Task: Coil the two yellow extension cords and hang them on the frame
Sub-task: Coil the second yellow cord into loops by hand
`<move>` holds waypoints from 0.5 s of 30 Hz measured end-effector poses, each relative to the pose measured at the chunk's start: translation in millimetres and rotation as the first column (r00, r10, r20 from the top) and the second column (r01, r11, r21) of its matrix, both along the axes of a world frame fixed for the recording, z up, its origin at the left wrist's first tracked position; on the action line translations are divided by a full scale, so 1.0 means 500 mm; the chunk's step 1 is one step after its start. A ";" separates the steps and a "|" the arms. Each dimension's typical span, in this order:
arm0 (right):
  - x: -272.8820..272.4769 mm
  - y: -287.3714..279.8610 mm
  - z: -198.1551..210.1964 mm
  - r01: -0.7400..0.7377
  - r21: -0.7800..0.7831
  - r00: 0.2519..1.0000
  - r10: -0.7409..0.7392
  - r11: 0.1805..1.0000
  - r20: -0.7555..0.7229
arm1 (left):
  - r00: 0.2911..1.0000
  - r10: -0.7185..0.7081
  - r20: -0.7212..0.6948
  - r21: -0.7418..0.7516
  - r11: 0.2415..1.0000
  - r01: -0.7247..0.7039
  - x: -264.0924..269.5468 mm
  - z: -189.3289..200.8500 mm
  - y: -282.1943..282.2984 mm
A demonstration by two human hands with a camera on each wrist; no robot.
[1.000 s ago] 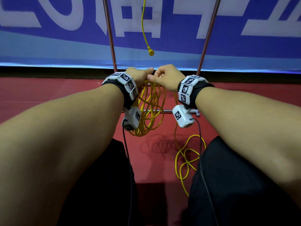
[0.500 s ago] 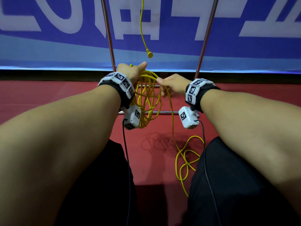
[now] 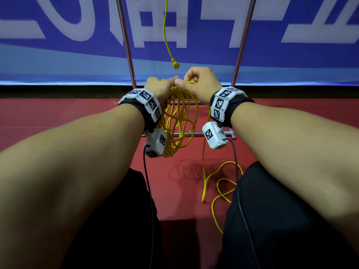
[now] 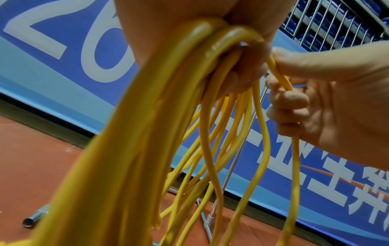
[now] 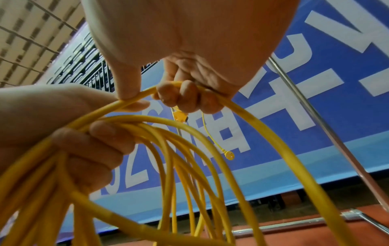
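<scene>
Hands rejoined at centre frame: right hand (image 3: 200, 85) pinching fresh loop of thin yellow extension cord (image 3: 179, 121) onto bundle in left hand (image 3: 162, 88) grip, leaving tail still on red floor (image 3: 58, 117), coiling unfinished.

The hanging cord (image 3: 165, 32) and frame (image 3: 124, 39) are cut off by the head view's top edge.

The cord (image 3: 180, 121) bunched in my left hand (image 3: 161, 88) is bright yellow, as is the plug (image 3: 176, 65) dangling from the silver frame (image 3: 126, 41). My wristbands (image 3: 225, 103) are white with black square codes. Red floor (image 3: 58, 117), blue banner (image 3: 194, 53) with white lettering.
</scene>
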State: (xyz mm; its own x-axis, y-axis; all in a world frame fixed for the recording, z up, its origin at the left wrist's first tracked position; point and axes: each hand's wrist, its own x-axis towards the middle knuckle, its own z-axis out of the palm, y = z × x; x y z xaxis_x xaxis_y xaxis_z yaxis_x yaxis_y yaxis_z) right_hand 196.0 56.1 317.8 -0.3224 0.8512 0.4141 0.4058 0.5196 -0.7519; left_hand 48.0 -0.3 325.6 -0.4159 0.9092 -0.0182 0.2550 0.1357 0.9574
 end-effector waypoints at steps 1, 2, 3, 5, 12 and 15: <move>-0.004 -0.002 0.002 0.013 0.015 1.000 -0.013 1.000 -0.004 | 1.000 0.008 -0.003 0.004 1.000 -0.008 0.002 0.002 0.000; -0.008 -0.005 0.005 0.024 0.025 1.000 -0.024 0.999 -0.018 | 1.000 0.020 -0.008 0.011 1.000 -0.020 0.003 0.004 0.002; -0.010 -0.007 0.007 0.036 0.031 0.999 -0.035 0.999 -0.035 | 0.999 0.032 -0.010 0.019 0.999 -0.031 0.003 0.007 0.002; -0.011 -0.010 0.012 0.048 0.041 0.995 -0.044 0.998 -0.092 | 0.999 0.051 -0.002 0.043 0.998 -0.051 0.004 0.012 0.005; 0.022 -0.004 0.003 -0.118 -0.073 0.984 0.107 0.990 -0.140 | 0.990 0.102 0.097 0.134 0.984 -0.115 0.001 0.037 0.002; 0.041 -0.001 -0.011 -0.175 -0.158 0.985 0.170 0.972 -0.040 | 0.988 0.133 0.082 0.134 0.981 -0.143 -0.011 0.035 0.000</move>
State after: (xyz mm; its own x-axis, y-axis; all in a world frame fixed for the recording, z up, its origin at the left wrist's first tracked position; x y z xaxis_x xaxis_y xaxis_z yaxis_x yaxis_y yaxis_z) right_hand 216.6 55.8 312.3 -0.4611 0.8395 0.2875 0.2998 0.4523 -0.8400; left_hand 42.5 -0.1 343.1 -0.5395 0.8391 0.0693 0.1721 0.0294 0.9846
